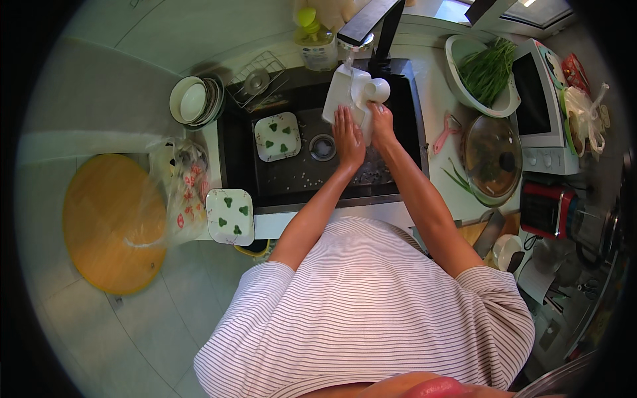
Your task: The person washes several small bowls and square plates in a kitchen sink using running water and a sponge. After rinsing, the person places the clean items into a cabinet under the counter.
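Observation:
Water runs from the black faucet [371, 22] onto a white dish [336, 89] that I hold over the black sink [298, 191]. My left hand [349, 137] lies along the dish's near side, fingers stretched out over it. With my right hand [382, 123] I grip the white ware at its right edge. A small white cup-like piece [377, 90] shows just above those fingers; whether it is separate from the dish I cannot tell. Left of the drain [323, 147], a square plate with green leaf motifs [277, 137] rests on the sink floor. A matching plate [230, 216] sits on the counter's left edge.
A wire rack [256, 79], stacked bowls [194, 102] and a soap bottle [317, 45] border the sink. To the right are a pink peeler [446, 133], a glass-lidded pan [492, 159], a basin of greens [482, 74] and a microwave [540, 94]. A cleaver [489, 234] lies nearer me.

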{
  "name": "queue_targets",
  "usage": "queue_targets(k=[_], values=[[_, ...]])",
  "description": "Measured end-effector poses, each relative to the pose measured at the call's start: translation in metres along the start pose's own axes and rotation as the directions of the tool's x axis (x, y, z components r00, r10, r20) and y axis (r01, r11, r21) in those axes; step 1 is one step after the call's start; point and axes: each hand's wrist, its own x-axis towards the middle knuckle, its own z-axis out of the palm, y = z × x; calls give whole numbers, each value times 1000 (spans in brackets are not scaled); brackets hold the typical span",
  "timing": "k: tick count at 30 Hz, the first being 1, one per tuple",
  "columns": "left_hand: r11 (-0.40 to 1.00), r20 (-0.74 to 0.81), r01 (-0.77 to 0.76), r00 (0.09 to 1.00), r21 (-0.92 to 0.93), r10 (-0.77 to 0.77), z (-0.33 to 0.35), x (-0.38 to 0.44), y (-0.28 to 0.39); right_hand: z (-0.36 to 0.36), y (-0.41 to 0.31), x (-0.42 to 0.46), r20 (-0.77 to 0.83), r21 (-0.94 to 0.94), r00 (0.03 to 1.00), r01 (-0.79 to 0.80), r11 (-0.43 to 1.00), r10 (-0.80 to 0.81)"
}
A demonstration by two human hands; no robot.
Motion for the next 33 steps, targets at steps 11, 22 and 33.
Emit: queue_targets(k=[11,22,33], values=[[679,66,638,745,-363,-664,-6,50,-55,-9,-5,-22,131,-223,991,-9,975,39],[893,-168,357,897,-274,-410,-2,65,-40,-3,-5,-24,129,-271,987,-54,961,92],[-364,534,398,524,-842,-663,-2,2,19,38,18,3,-9,-15,1000,9,1000,-9]])
